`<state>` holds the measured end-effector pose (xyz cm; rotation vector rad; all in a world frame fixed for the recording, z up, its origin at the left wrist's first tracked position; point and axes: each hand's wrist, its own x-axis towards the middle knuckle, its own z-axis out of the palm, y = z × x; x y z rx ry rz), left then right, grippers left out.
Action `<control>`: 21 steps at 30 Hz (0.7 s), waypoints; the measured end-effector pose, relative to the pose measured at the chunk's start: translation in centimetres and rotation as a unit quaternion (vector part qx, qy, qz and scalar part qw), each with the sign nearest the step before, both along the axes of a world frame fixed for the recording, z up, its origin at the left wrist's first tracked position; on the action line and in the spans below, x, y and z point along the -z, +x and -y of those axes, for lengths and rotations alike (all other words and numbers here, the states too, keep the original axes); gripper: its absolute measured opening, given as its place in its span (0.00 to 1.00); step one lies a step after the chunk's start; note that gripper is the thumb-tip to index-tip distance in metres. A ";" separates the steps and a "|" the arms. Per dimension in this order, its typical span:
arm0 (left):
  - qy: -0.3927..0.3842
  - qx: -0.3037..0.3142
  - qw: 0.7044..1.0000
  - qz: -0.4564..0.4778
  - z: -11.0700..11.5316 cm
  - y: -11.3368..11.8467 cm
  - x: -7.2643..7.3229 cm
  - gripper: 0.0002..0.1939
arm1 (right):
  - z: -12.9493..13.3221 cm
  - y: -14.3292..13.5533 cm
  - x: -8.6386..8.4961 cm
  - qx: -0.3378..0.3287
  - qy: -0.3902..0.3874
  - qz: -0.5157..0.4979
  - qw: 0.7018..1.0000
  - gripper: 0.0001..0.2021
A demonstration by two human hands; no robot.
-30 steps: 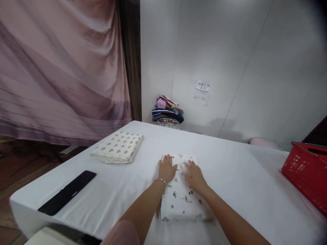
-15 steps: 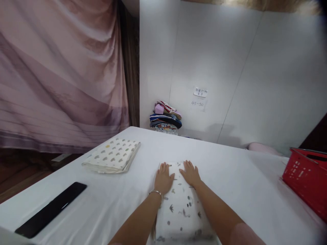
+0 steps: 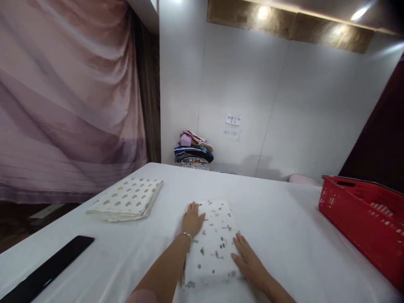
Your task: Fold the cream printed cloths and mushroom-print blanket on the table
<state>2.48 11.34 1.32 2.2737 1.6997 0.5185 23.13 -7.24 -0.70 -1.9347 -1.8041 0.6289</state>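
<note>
A folded white cloth point(image 3: 213, 248) with small grey leaf and animal prints lies on the table in front of me. My left hand point(image 3: 192, 221) rests flat near its far left corner, fingers stretched out, a bracelet on the wrist. Along the cloth's right edge, lower down, lies my right hand point(image 3: 249, 259), its fingers extended and slightly apart. Neither hand grips anything.
Another folded cloth point(image 3: 129, 198) with grey shapes lies at the left of the white table point(image 3: 277, 244). A long black flat object point(image 3: 52, 267) is nearer on the left. At right stands a red plastic basket point(image 3: 356, 219). Folded fabrics point(image 3: 193, 149) are stacked beyond the table.
My right hand has slid from the cloth's far end down along its right edge towards me. The left hand stays at the far left corner. The view has tilted up and turned right.
</note>
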 end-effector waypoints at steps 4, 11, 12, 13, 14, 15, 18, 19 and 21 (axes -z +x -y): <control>-0.031 0.012 0.999 0.020 0.3 -0.4 -0.7 0.28 | 3.9 0.2 0.7 0.047 0.019 -0.078 0.996 0.30; -0.039 -0.012 0.998 0.055 4.5 -2.3 0.2 0.30 | 4.3 1.5 0.8 0.160 0.004 -0.233 0.959 0.33; -0.041 -0.017 0.997 0.066 5.3 -2.6 0.3 0.29 | 4.0 1.5 0.5 0.166 -0.010 -0.261 0.951 0.35; -0.044 -0.024 0.996 0.077 6.0 -2.8 0.2 0.28 | 3.7 1.4 0.2 0.171 -0.024 -0.278 0.945 0.37; -0.046 -0.030 0.995 0.087 6.6 -2.9 0.1 0.28 | 3.3 1.2 -0.2 0.173 -0.037 -0.285 0.942 0.38; -0.050 -0.037 0.994 0.095 7.1 -3.0 -0.1 0.27 | 2.9 1.0 -0.6 0.170 -0.048 -0.283 0.943 0.39; -0.069 -0.050 0.991 0.105 8.1 -3.0 -0.7 0.26 | 2.0 1.0 -1.7 0.149 -0.064 -0.285 0.945 0.39; -0.079 -0.055 0.990 0.106 8.4 -2.9 -0.9 0.26 | 1.7 1.4 -2.1 0.147 -0.055 -0.298 0.942 0.38; -0.093 -0.054 0.988 0.109 9.4 -2.4 -1.1 0.26 | 1.3 3.0 -2.5 0.169 -0.010 -0.320 0.932 0.37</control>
